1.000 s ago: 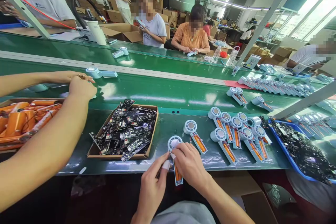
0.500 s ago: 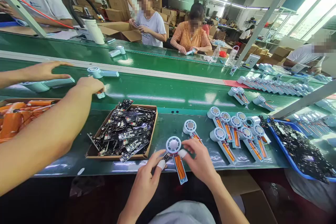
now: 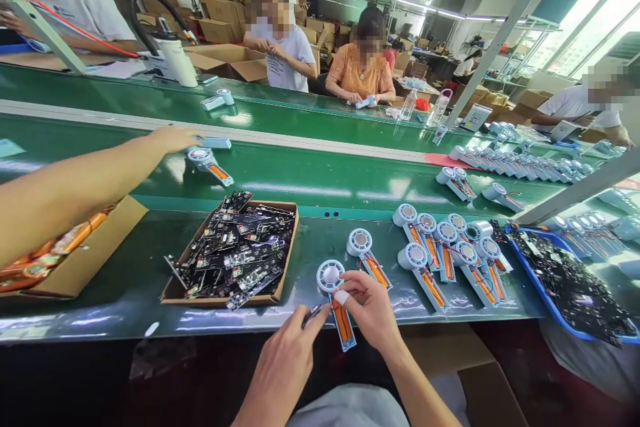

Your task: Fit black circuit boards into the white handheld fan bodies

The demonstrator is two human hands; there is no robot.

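On the bench edge in front of me lies a light blue handheld fan (image 3: 331, 275), its round head away from me and its open handle showing an orange battery (image 3: 343, 323). My left hand (image 3: 290, 350) is closed on a narrow dark circuit board (image 3: 313, 313) beside the fan's neck. My right hand (image 3: 369, 310), with a white cover on one finger, has its fingers drawn together on the neck from the right. Any wire between those fingertips is too small to make out. A second open handheld fan (image 3: 360, 242) lies just behind.
A cardboard tray of circuit boards (image 3: 295, 240) stands at left, near a box of orange batteries (image 3: 107, 247). Several open fans (image 3: 447, 233) and a blue tray (image 3: 543, 300) of boards are at right. A co-worker's arm (image 3: 100, 180) reaches over the green belt (image 3: 300, 170).
My left hand has brought the circuit board closer to the fan's neck, and my right fingers have closed in over it. The co-worker's arms shifted, leaving an open fan on the belt.
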